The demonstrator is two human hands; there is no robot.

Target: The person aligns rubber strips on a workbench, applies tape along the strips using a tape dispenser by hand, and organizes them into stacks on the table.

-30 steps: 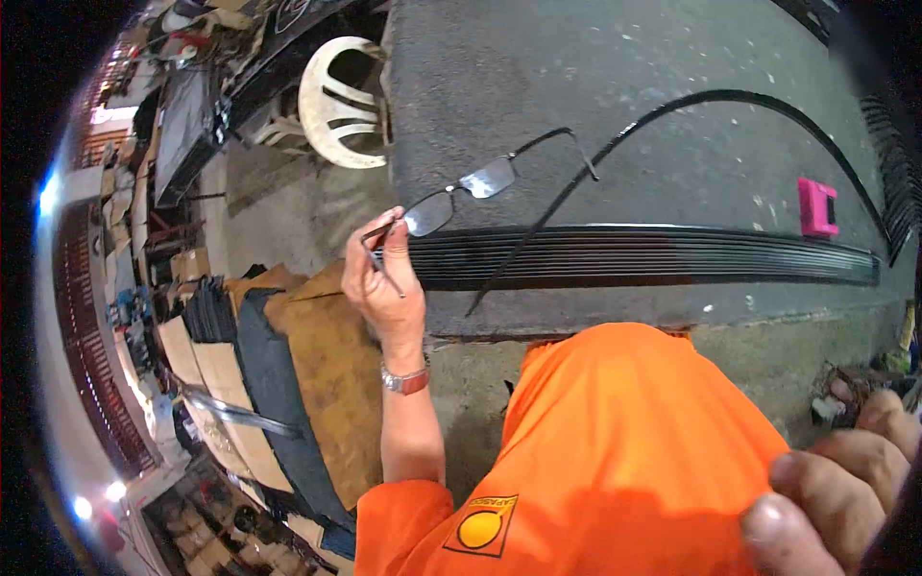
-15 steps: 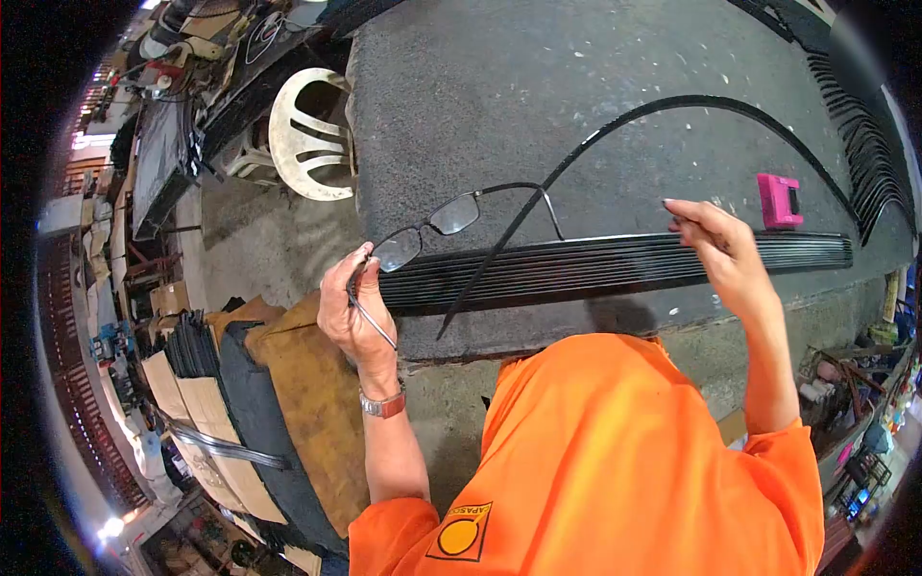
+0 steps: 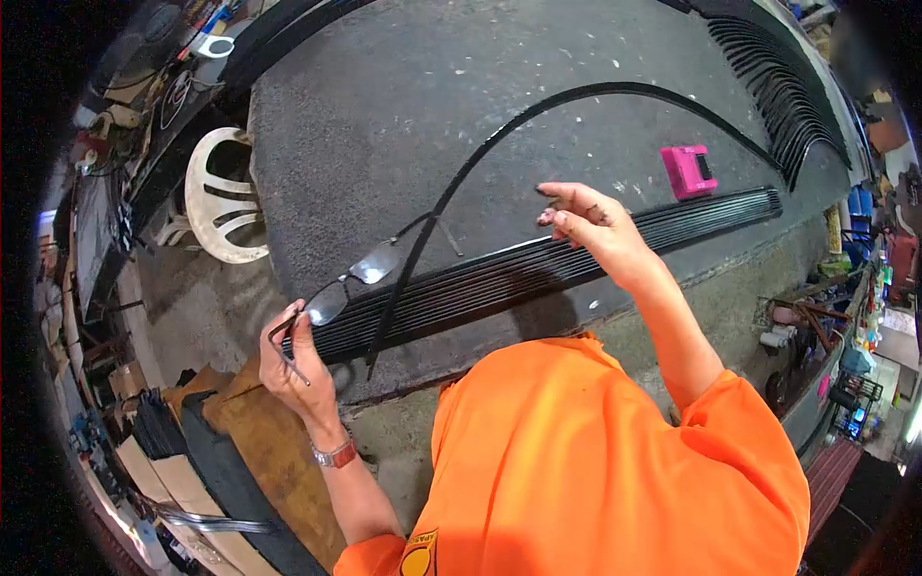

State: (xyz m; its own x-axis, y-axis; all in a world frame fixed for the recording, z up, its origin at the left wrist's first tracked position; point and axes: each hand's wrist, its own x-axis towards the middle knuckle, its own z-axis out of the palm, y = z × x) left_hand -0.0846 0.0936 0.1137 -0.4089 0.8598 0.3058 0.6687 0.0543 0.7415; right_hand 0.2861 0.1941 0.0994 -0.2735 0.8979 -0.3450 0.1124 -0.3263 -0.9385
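So, down at the near side of the worktop (image 3: 384, 125), the left grip (image 3: 305, 374) is pinched on a pair of eyeglasses (image 3: 374, 263), thumb and fingers closed around the frame by the near hinge, and they're held up off the surface! Both temples are unfolded, one angling back over the palm, the other reaching away to the right, its far end meeting the line of a curved black strip (image 3: 615, 88) in this view. Over to the right grip (image 3: 610, 238), and that one is released: index finger stretched out, the others loosely bent, dark smudges on the fingertips, the whole thing poised above a long bundle of ribbed black strips (image 3: 461, 300). That bundle runs along the front edge, and the curved strip crosses it near its left end before arching far across the worktop. Just beyond the bundle, near its right end, sits a bright pink case (image 3: 684, 173) with a black part; whether the two touch, I can't tell. Far right, a row of bent black strips (image 3: 780, 84) lies packed together, while at the left edge stands a white plastic chair (image 3: 223, 207).
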